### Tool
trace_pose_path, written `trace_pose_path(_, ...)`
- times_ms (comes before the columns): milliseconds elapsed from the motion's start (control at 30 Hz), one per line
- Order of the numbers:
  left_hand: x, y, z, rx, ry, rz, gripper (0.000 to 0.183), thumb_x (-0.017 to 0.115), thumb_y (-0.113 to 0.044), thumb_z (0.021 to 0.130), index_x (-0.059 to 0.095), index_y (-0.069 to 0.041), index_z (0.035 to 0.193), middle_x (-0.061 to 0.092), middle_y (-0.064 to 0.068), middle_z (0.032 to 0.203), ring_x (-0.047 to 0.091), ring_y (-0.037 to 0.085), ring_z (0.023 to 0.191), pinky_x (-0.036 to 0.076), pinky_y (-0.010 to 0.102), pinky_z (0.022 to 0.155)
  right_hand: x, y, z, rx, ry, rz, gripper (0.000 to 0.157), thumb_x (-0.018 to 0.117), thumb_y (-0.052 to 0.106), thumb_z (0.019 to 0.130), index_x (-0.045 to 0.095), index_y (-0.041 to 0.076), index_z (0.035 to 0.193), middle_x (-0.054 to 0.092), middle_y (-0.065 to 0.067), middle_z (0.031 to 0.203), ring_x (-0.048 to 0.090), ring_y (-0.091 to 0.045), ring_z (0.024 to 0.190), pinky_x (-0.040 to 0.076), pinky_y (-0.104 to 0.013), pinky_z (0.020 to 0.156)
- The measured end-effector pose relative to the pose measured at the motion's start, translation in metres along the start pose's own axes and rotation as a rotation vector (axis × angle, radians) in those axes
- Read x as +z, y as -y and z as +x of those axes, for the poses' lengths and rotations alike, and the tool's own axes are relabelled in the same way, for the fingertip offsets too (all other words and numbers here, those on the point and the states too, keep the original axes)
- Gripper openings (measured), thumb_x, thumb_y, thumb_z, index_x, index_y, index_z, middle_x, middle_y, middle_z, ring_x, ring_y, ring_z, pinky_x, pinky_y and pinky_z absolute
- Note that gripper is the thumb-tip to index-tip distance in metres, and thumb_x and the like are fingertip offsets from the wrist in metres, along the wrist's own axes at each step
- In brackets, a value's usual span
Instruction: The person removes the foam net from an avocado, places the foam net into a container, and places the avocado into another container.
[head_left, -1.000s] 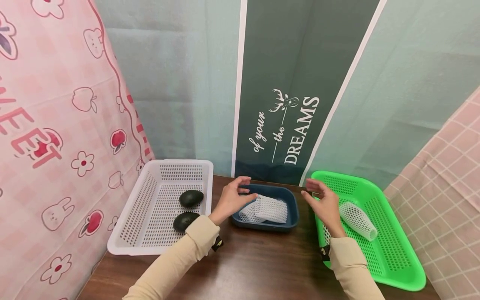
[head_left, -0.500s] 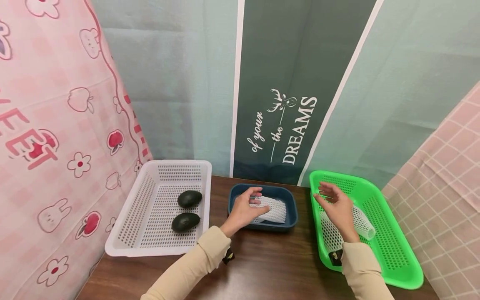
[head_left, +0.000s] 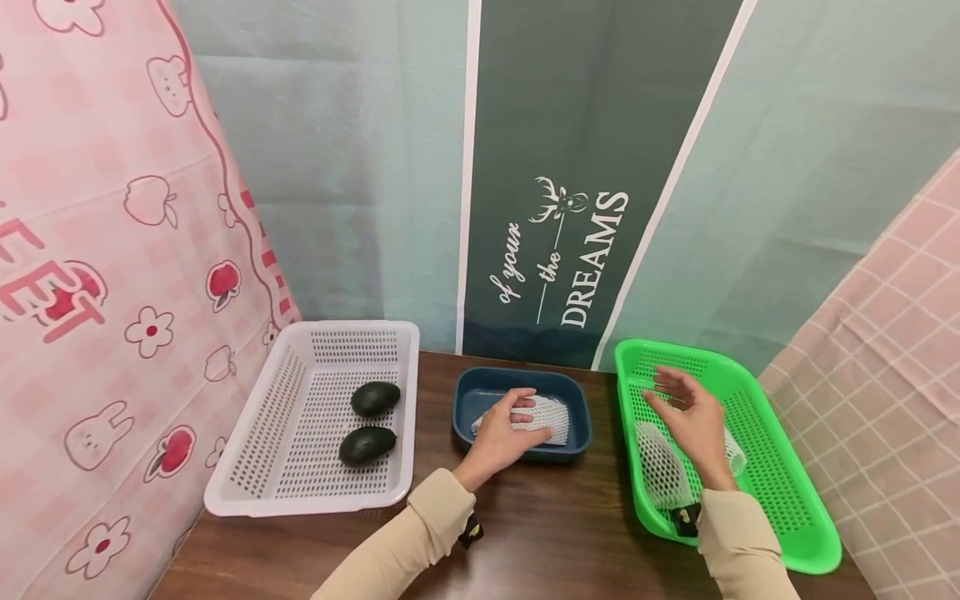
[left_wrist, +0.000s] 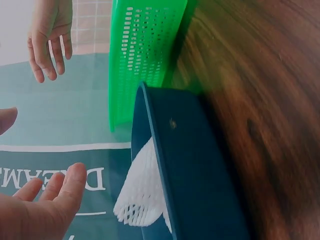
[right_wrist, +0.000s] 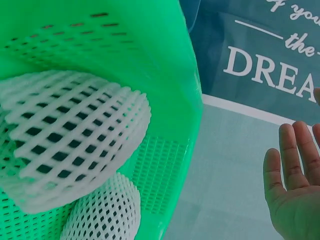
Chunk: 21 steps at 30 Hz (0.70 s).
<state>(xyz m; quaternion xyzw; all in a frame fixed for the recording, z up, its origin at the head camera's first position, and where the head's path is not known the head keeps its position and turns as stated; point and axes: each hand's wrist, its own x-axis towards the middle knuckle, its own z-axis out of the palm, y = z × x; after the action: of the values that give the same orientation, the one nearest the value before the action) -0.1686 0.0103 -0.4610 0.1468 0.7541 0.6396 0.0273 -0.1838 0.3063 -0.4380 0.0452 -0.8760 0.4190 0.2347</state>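
Observation:
My left hand [head_left: 504, 433] hovers over the small blue tray [head_left: 555, 454], fingers loosely bent and holding nothing. White foam fruit nets [head_left: 553, 417] lie in that tray, partly hidden by the hand; the left wrist view shows a net [left_wrist: 142, 185] sticking up past the rim. Above the green basket [head_left: 795, 475], my right hand [head_left: 693, 421] has relaxed, spread fingers with nothing in them. Below it lies a foam net [right_wrist: 80, 130] with something dark showing through its mesh. A second foam net [right_wrist: 107, 210] is beside it, mostly covered by the hand in the head view.
On the left stands a white perforated basket [head_left: 411, 375] with two dark green avocados [head_left: 375, 399] on its right side. The baskets and tray sit on a brown wooden table [head_left: 555, 533]. Fabric curtains [head_left: 375, 167] rise behind and at both sides.
My left hand has moved right and down over the nets in the blue tray. My right hand has shifted right, further over the green basket, uncovering the netted item at its left side.

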Motion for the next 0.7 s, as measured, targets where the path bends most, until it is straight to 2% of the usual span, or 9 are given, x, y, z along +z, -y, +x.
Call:
trace_pose_path(167, 0.007, 0.001, -0.003, -0.020, -0.012, -0.064, 0.057, 0.081, -0.019, 0.081, 0.056, -0.009, 0.131, 0.060, 0.010, 0.122, 0.061, 0.029, 0.107, 0.054, 0.029, 0.080, -0.004, -0.004, -0.003, -0.004, 0.015, -0.029, 0.043, 0.073, 0.020, 0.089, 0.061, 0.007, 0.128, 0.065, -0.016, 0.116, 0.061, -0.007, 0.097, 0.046, -0.012, 0.079)
trace_pose_path(333, 0.013, 0.005, -0.005, -0.016, -0.030, -0.094, 0.057, 0.081, -0.014, 0.080, 0.056, -0.006, 0.130, 0.059, 0.016, 0.122, 0.061, 0.032, 0.106, 0.054, 0.031, 0.081, -0.008, -0.009, -0.005, 0.000, 0.027, -0.065, 0.044, 0.073, 0.023, 0.089, 0.060, 0.007, 0.128, 0.065, -0.015, 0.116, 0.060, -0.003, 0.097, 0.048, -0.017, 0.080)
trace_pose_path(433, 0.016, 0.008, -0.005, -0.018, -0.030, -0.098, 0.057, 0.081, -0.014, 0.079, 0.056, -0.006, 0.129, 0.059, 0.017, 0.123, 0.061, 0.032, 0.107, 0.053, 0.032, 0.084, -0.010, -0.013, -0.007, 0.003, 0.021, -0.073, 0.044, 0.074, 0.022, 0.088, 0.060, 0.008, 0.128, 0.065, -0.014, 0.116, 0.059, -0.001, 0.097, 0.047, -0.015, 0.080)
trace_pose_path(567, 0.021, 0.010, -0.007, -0.023, -0.018, -0.104, 0.058, 0.082, -0.017, 0.079, 0.056, -0.009, 0.130, 0.059, 0.012, 0.122, 0.061, 0.032, 0.108, 0.052, 0.032, 0.087, -0.013, -0.017, -0.009, 0.005, 0.022, -0.084, 0.045, 0.073, 0.022, 0.089, 0.059, 0.007, 0.130, 0.064, -0.013, 0.117, 0.059, -0.004, 0.099, 0.045, -0.013, 0.080)
trace_pose_path(700, 0.027, 0.013, -0.007, -0.021, -0.010, -0.101, 0.059, 0.082, -0.019, 0.078, 0.056, -0.011, 0.131, 0.060, 0.005, 0.121, 0.061, 0.026, 0.107, 0.052, 0.034, 0.088, -0.016, -0.019, -0.009, 0.001, 0.011, -0.087, 0.046, 0.073, 0.022, 0.089, 0.059, 0.006, 0.130, 0.064, -0.015, 0.118, 0.056, 0.002, 0.100, 0.044, -0.012, 0.080)
